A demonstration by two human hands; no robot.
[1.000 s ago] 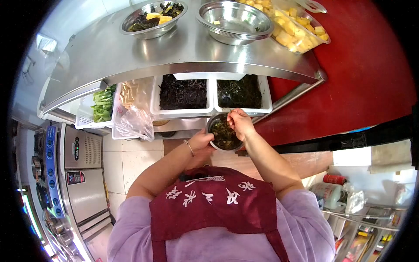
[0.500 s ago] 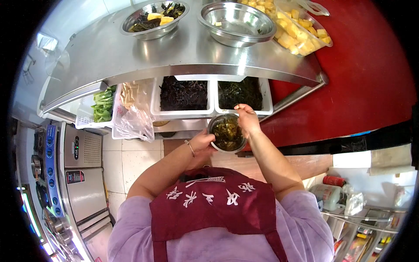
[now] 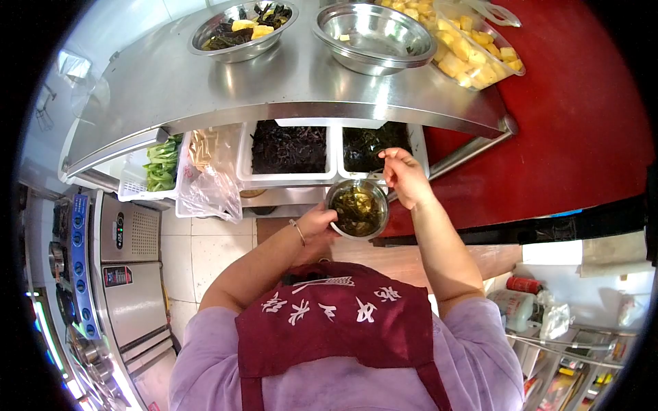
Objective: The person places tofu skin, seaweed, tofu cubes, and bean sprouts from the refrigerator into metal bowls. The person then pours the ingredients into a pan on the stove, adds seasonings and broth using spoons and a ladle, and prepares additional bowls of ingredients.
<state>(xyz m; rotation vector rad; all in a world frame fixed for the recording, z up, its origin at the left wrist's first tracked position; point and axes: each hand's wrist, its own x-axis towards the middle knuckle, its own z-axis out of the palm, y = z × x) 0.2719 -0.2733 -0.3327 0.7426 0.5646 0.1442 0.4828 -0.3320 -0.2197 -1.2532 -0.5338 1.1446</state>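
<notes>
My left hand (image 3: 318, 220) grips the left rim of a round metal bowl (image 3: 358, 209) that holds dark green leafy food in liquid. Up and to the right of the bowl is my right hand (image 3: 404, 177), its fingers pinched together near the front edge of a white tub of dark green strands (image 3: 373, 147). Something small and dark shows at the fingertips, too small to make out. A second white tub with dark purplish strands (image 3: 289, 147) stands to the left.
On the steel counter (image 3: 288, 85) above stand a bowl of dark greens and yellow chunks (image 3: 243, 34), stacked metal bowls (image 3: 373, 41) and a container of yellow chunks (image 3: 473, 55). Leafy greens (image 3: 162, 164) and a plastic bag (image 3: 211, 192) lie left. A red surface (image 3: 548, 137) extends right.
My right hand has moved from over the bowl up and to the right, towards the tub of green strands. My left hand and the bowl have stayed nearly in place.
</notes>
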